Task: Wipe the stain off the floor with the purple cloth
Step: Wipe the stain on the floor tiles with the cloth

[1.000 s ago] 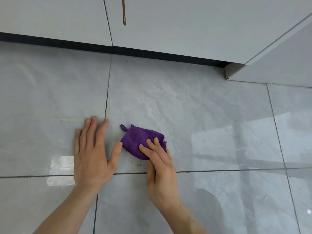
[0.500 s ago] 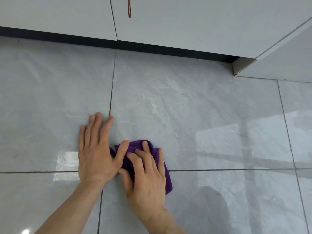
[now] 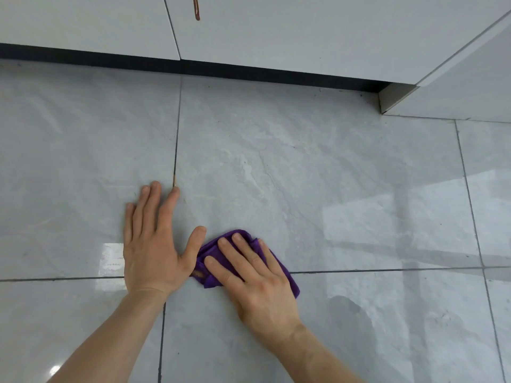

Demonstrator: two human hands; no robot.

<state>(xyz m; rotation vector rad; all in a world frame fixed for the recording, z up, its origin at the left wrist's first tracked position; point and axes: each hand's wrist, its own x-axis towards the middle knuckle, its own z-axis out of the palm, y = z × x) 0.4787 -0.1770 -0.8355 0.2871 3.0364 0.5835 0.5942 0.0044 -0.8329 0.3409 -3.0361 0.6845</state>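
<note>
Pressing rather than pinching, your right hand (image 3: 258, 280) lies flat with fingers spread on the purple cloth (image 3: 287, 280), pinning it to the floor (image 3: 304, 175) — no closed grip, just palm weight. Head view: over the last second the cloth slid toward you from the middle of the tile, bunched against your left thumb, and now sits over the grout line just beside it. Your left hand (image 3: 150, 244) stays splayed and empty on the floor as a brace. A brownish smear shows on the cloth's near-left edge — likely lifted stain. A small brown mark in the grout (image 3: 174, 179) by your left fingertips looks unwiped.
</note>
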